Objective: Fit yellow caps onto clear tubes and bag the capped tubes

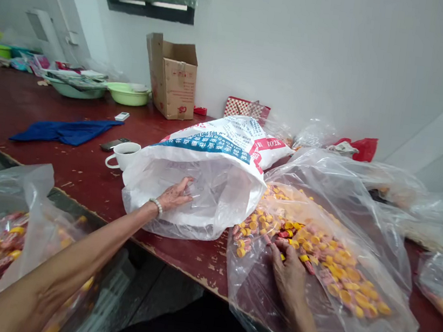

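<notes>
Inside the mouth of the white sack [224, 144], your left hand [175, 195] reaches in by the clear plastic pieces [205, 194], thumb parted from the fingers — whether it grips one cannot be told. Your right hand [289, 270] works well apart from it, fingers bent at the near edge of the yellow-capped pieces [347, 278] in the large clear bag [363, 206]. A small pink piece [267, 239] shows at its fingertips, but a firm pinch cannot be made out.

You look to be partway through the work. Many capped pieces lie loose in that bag on the red table [71, 160], so plenty there seems left to handle. At your lower left, another clear bag [35, 185] holds more pieces of the same kind; whether those are finished or waiting, you cannot judge from this view. The sack's clear pieces likewise appear not yet used up.
</notes>
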Motion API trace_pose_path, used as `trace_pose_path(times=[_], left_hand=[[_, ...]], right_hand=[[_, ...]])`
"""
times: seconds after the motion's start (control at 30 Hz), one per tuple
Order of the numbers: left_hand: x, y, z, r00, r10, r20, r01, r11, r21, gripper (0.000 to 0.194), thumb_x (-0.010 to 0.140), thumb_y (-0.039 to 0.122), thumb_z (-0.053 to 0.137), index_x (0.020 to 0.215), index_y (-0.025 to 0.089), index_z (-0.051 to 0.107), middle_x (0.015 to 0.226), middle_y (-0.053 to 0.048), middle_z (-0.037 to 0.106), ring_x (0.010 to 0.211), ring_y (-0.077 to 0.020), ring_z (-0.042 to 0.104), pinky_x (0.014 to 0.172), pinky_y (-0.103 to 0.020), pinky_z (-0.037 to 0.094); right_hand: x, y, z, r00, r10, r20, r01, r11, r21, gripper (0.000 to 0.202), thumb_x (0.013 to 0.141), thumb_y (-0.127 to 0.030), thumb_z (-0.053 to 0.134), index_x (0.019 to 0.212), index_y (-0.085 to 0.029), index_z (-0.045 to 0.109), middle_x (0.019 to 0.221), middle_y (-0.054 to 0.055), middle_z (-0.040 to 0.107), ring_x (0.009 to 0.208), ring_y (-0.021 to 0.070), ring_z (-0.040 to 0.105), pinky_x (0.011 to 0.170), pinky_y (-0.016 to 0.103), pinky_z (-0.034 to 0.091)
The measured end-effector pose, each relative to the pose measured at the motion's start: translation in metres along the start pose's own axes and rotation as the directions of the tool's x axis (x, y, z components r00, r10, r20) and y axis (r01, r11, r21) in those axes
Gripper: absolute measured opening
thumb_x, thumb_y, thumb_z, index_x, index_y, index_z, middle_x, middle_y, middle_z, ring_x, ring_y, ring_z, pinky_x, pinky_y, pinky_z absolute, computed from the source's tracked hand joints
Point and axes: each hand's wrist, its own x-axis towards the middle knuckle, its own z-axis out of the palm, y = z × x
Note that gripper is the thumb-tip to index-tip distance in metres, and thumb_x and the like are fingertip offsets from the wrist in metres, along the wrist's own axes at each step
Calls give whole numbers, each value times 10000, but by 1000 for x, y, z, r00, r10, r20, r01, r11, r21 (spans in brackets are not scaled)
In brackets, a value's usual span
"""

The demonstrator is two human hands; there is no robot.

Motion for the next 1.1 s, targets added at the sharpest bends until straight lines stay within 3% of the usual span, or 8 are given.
trace_pose_path(times=[0.2,0.33,0.43,0.57,0.7,0.77,0.9,1.1], left_hand=[[-23,33,-7,998,-12,-56,-7,945,-326,459,730,372,573,1107,121,500,1048,-124,617,963,-212,594,826,-336,464],[-58,73,-1,995,22,101,41,810,-584,447,734,330,665,1122,152,534,1074,-105,624,959,-199,585,784,-304,468],[-83,99,12,970,88,226,87,742,-665,400,763,286,671,1130,172,560,954,-52,626,869,-154,570,769,-272,443],[-104,120,31,935,188,300,71,730,-680,303,801,285,644,1077,167,603,986,-46,607,936,-164,551,868,-285,412],[-117,126,50,904,190,384,134,727,-674,300,782,322,666,1008,132,610,968,-60,595,934,-189,541,835,-287,422],[-121,126,58,896,166,412,202,674,-711,293,757,315,692,957,124,596,879,-37,572,856,-165,532,777,-269,426],[-125,134,69,887,136,442,261,643,-721,227,730,230,710,881,111,589,807,-6,524,763,-117,479,733,-239,400],[-136,154,90,864,165,476,278,633,-723,159,717,139,674,853,124,593,849,-30,581,836,-157,520,751,-253,424]], right_hand=[[-14,-38,-10,995,57,78,-72,976,205,476,807,-562,481,1023,-157,609,919,78,651,680,166,580,629,294,487],[-34,-93,-5,992,-16,124,-49,863,503,388,798,-486,592,1034,-179,572,897,47,629,702,145,568,608,261,482],[-45,-126,2,976,-201,83,136,862,489,268,842,-390,585,1025,-196,568,902,45,637,756,149,580,677,277,488],[-55,-139,1,836,-526,155,473,835,280,145,892,-234,508,1011,-205,587,927,57,637,862,163,582,781,304,475],[-62,-135,-10,739,-616,272,569,787,237,198,904,-184,469,1061,-209,586,1074,80,613,1029,183,552,893,342,452],[-61,-130,-14,777,-590,218,544,805,237,200,908,-214,476,1072,-220,590,1086,68,623,1036,183,560,904,347,453],[-55,-122,-10,947,-322,-16,313,903,294,190,917,-299,472,1007,-214,616,917,39,655,850,162,606,773,309,488],[-71,-114,18,944,-329,16,313,911,268,304,905,-317,476,1182,-203,528,1022,68,614,861,159,580,770,307,475]])
